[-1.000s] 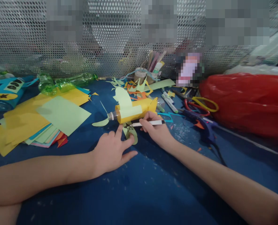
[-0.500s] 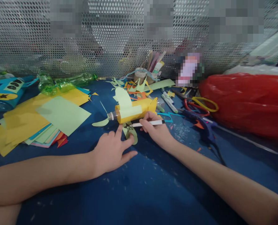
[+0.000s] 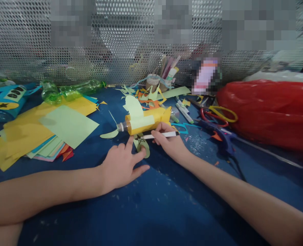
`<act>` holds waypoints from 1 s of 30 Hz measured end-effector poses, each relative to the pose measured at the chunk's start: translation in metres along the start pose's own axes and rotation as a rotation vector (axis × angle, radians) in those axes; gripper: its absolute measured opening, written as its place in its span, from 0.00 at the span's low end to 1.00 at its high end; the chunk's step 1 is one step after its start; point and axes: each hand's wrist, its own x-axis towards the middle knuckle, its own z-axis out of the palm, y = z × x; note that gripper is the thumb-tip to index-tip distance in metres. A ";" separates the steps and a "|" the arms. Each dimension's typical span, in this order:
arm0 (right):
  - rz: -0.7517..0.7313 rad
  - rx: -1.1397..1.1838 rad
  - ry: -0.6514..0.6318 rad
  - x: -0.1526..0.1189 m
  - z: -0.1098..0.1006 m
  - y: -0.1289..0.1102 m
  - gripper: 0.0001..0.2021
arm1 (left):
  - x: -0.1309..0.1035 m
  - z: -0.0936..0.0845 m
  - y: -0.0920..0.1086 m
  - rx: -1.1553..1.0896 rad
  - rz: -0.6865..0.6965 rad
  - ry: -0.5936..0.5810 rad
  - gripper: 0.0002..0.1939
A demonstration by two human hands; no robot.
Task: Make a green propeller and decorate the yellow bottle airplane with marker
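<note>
The left hand (image 3: 120,165) lies palm down on the blue table (image 3: 131,215), open, its fingers spread and gripping nothing; fingertips rest on the near wing (image 3: 145,150), beside a black star (image 3: 140,138). The right hand (image 3: 170,142) is closed in a pinch on a white marker (image 3: 161,135), its thumb and fingers around the barrel and its tip at the star. The marker's black end points right.

The bottle (image 3: 141,126), wrapped in yellow paper, lies on its side just beyond both hands, in the middle of the table, its neck to the left. A pale green blade (image 3: 109,135) sits at the neck, and the far wing (image 3: 134,106) sticks up and away from the body.

To the right lie a blue glue gun (image 3: 225,140) and, just beyond it, scissors (image 3: 219,116) with red and yellow handles. To the left, a pale green sheet (image 3: 69,125) overlaps yellow sheets (image 3: 30,128). A blue craft (image 3: 12,102) stands at the far left.

Farther back are more markers (image 3: 184,112), paper scraps (image 3: 151,99), green bottles (image 3: 83,89) and a red bag (image 3: 266,112). Sticks (image 3: 168,66) stand near a tape roll (image 3: 153,82), in front of a perforated metal screen (image 3: 126,44).
</note>
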 end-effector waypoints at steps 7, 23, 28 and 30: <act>0.000 -0.010 0.001 0.000 0.000 -0.002 0.11 | 0.000 -0.001 0.000 0.009 0.005 -0.002 0.28; -0.010 0.001 -0.019 0.000 0.001 0.000 0.11 | 0.000 0.000 -0.001 0.044 0.026 0.013 0.29; -0.018 -0.007 -0.013 0.000 0.001 0.000 0.11 | 0.000 0.000 0.000 0.046 0.018 0.012 0.28; -0.014 -0.001 -0.017 0.000 0.001 0.001 0.10 | 0.000 0.000 0.000 0.047 0.017 0.012 0.28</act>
